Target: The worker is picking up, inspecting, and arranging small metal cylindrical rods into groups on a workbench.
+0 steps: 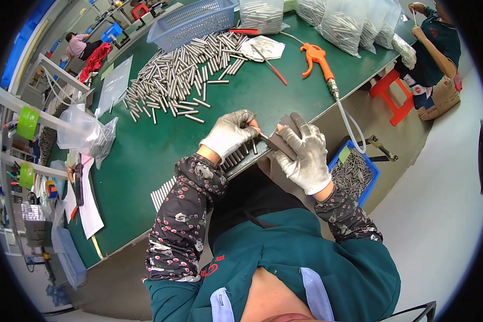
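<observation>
My left hand point(232, 135), in a white glove with bare fingertips, pinches a thin metal pin point(263, 136) near the table's front edge. The pin's far end reaches toward a flat dark brown block point(282, 144), which looks like an abrasive pad. My right hand point(307, 155), gloved the same way, is closed around that block. Below my left hand, several metal pins point(234, 160) lie side by side along the edge. More pins point(164, 192) lie in a neat row left of my left forearm, which partly hides them. Whether pin and block touch I cannot tell.
A large heap of loose metal pins point(172, 75) covers the green table point(129, 198) beyond my hands. Behind it stands a blue basket point(193, 24). An orange air gun point(317, 58) with a hose lies right. A blue bin point(366, 194) of pins sits below the table edge.
</observation>
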